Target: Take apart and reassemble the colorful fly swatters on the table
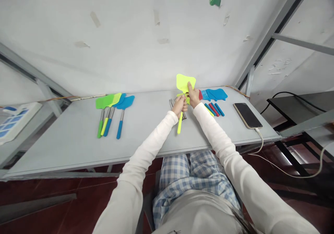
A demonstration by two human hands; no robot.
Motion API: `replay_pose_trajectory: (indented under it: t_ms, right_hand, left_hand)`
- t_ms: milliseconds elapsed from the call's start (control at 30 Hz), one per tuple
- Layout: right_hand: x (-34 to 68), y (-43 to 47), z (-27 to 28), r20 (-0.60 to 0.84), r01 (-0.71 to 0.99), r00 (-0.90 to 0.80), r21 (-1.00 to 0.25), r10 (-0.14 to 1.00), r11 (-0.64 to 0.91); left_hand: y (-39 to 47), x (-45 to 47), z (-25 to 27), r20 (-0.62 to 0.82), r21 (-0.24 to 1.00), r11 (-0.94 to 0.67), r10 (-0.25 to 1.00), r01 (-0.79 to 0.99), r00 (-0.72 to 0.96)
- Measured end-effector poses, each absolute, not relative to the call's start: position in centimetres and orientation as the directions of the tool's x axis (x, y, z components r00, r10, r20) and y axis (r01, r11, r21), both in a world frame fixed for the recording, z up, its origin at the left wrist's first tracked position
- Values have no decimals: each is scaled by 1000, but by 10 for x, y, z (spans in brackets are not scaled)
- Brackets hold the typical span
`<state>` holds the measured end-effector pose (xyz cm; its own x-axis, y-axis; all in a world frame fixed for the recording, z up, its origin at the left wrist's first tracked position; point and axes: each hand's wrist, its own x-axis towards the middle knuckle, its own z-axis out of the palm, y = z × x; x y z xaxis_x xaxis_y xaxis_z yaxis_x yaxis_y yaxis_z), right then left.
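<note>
From here, the left hand is fisted round a yellow swatter, the right hand pinching its flat, perforated head; tubular grips lie nearby.

Right of my grip I see a smartphone, white cable plugged in; beyond my grip, a white wall.

- Holds a yellow fly swatter in the grip of the left hand.
- Steadies its perforated head with the right hand, laying the thumb on it.
- Has metal rods beside the left hand on the grey worktop.
- Shows green, yellow and blue swatters well to the left.
- Shows blue heads, coloured handles and a phone to the right.
</note>
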<state>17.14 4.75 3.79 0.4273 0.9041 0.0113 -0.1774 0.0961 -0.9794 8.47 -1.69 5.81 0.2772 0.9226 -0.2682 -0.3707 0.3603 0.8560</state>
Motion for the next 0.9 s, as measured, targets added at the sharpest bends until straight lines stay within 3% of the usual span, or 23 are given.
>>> replay_pose_trajectory:
  t_ms: [100, 233, 300, 400, 600, 733, 900]
  right_hand:
    - [166, 39, 35, 10, -201, 424, -974, 905, 105]
    - [161, 24, 29, 43, -203, 434, -968, 900, 145]
    - [161, 23, 26, 59, -196, 431, -968, 900, 157]
    - [166, 30, 24, 89, -120, 442, -980, 893, 157]
    - [176, 53, 25, 53, -42, 475, -996, 878, 83]
    - [174, 62, 30, 8, -45, 473, -998, 881, 34]
    - [164, 73, 32, 20, -106, 351, -993, 936, 61]
  left_hand:
    - [-21, 74, 59, -273, 817, 421, 884, -394, 380]
    - [-14, 61, 57, -287, 727, 591, 723, -349, 628]
    - [-7, 60, 56, -265, 694, 613, 704, -377, 658]
    - [-2, 69, 52, -275, 700, 578, 761, -420, 588]
    - [-6, 103, 43, -320, 790, 411, 909, -455, 266]
    - [-4, 109, 43, -306, 800, 380, 924, -465, 229]
    - [-1, 98, 47, -285, 812, 344, 939, -472, 193]
